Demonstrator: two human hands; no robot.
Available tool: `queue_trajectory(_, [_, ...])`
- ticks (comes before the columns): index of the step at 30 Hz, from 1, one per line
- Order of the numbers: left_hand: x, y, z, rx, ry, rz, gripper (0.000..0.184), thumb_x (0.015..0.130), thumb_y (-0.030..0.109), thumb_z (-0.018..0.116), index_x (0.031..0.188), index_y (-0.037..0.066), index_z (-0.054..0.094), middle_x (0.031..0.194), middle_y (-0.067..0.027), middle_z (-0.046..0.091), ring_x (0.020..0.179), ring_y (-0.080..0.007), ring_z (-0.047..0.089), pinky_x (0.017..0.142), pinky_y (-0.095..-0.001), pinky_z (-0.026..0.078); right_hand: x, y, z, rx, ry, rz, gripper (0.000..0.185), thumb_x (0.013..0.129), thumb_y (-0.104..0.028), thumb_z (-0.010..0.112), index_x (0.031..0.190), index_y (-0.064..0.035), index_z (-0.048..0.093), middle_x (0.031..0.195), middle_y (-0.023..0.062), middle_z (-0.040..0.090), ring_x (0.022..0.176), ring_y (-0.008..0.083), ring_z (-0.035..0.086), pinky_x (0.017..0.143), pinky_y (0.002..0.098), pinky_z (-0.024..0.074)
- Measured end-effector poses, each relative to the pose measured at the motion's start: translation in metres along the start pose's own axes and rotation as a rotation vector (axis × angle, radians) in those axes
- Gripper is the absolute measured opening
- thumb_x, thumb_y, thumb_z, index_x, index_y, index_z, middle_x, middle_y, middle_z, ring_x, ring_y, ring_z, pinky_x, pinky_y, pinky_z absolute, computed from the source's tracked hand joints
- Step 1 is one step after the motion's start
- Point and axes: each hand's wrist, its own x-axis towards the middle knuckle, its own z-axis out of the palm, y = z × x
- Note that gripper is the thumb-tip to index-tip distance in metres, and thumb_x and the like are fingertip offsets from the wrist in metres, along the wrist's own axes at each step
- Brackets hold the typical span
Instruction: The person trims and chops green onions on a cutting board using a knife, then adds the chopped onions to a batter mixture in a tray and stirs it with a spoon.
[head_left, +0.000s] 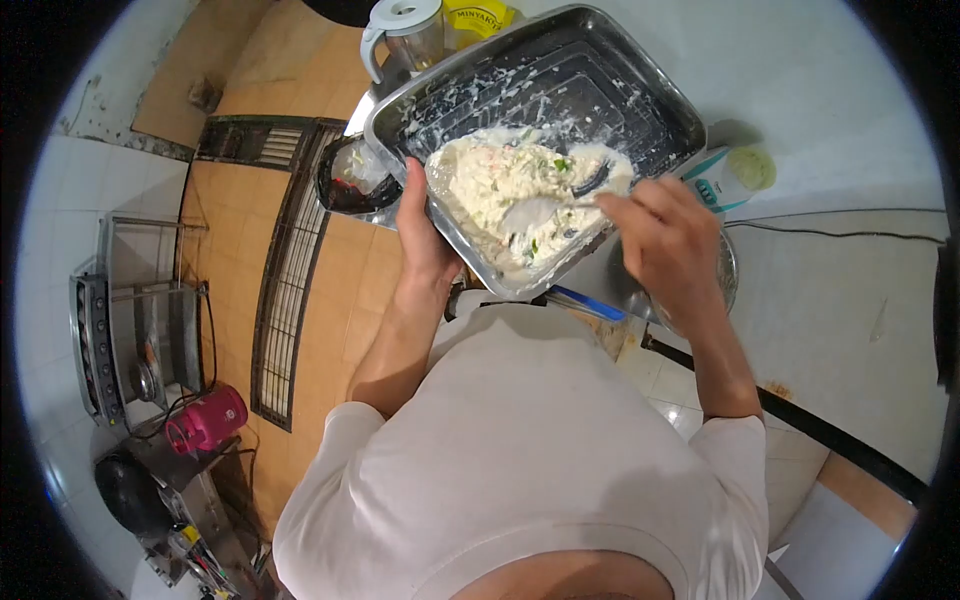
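Observation:
A rectangular metal tray [655, 95] is tilted in front of me, with pale, lumpy batter [500, 185] gathered toward its near corner. Green and orange bits show in the batter, and white smears streak the tray's far part. My left hand [428, 240] grips the tray's left side, thumb over the rim and fingers hidden beneath. Closed around a spoon's handle, my right hand [668, 245] is over the tray's right side. The spoon [532, 213] has its bowl in the batter.
Behind the tray stand a lidded blender jug [412, 35] and a yellow packet [478, 18]. A dark container with a plastic bag [355, 170] is at left, a white-and-teal package [715, 182] at right. A stove [95, 345] and pink gas cylinder [208, 418] stand farther left.

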Motion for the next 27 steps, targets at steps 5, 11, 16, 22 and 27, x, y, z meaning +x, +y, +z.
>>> queue_trajectory(5, [0.004,0.002,-0.002,0.017,0.014,0.009,0.066,0.104,0.056,0.038,0.141,0.001,0.047,0.137,-0.0189,0.058,0.122,-0.0317,0.06,0.106,-0.0442,0.048,0.008,0.027,-0.007,-0.117,0.114,0.147,0.027,0.073,-0.002,0.072,0.097,-0.014,0.074,0.08,0.0025,0.057,0.075,0.0222,0.059,0.061,0.036,0.0495])
queue_trajectory(11, [0.004,-0.001,-0.001,-0.013,0.016,-0.003,0.069,0.103,0.058,0.039,0.139,-0.001,0.048,0.134,-0.0204,0.059,0.121,-0.0317,0.06,0.105,-0.0437,0.048,-0.001,0.031,0.016,-0.046,0.015,0.163,0.026,0.075,-0.002,0.073,0.099,-0.0118,0.074,0.08,0.0043,0.057,0.073,0.0237,0.058,0.06,0.0366,0.0477])
queue_trajectory(16, [0.004,0.004,0.0,0.019,-0.003,-0.011,0.069,0.103,0.058,0.038,0.138,-0.001,0.048,0.135,-0.0201,0.058,0.123,-0.0319,0.059,0.105,-0.0437,0.048,0.0,0.006,0.011,0.141,0.095,0.128,0.025,0.076,0.003,0.072,0.098,-0.0082,0.074,0.073,0.0045,0.054,0.064,0.0216,0.053,0.055,0.0347,0.0426])
queue_trajectory(22, [0.006,0.001,-0.002,0.034,-0.002,0.004,0.071,0.102,0.059,0.038,0.143,0.002,0.045,0.14,-0.0198,0.055,0.125,-0.0325,0.058,0.107,-0.0451,0.047,-0.009,-0.006,0.003,0.151,0.088,0.02,0.03,0.07,0.002,0.073,0.097,-0.0108,0.074,0.076,0.0018,0.053,0.067,0.0215,0.054,0.054,0.0348,0.0442])
queue_trajectory(27, [0.009,0.002,-0.009,0.085,-0.028,0.008,0.069,0.102,0.058,0.04,0.143,0.002,0.046,0.138,-0.019,0.057,0.123,-0.0317,0.059,0.106,-0.0443,0.048,-0.002,-0.005,0.004,-0.022,0.062,-0.043,0.031,0.069,0.0,0.071,0.098,-0.0106,0.075,0.076,0.001,0.053,0.068,0.0205,0.053,0.053,0.0339,0.045])
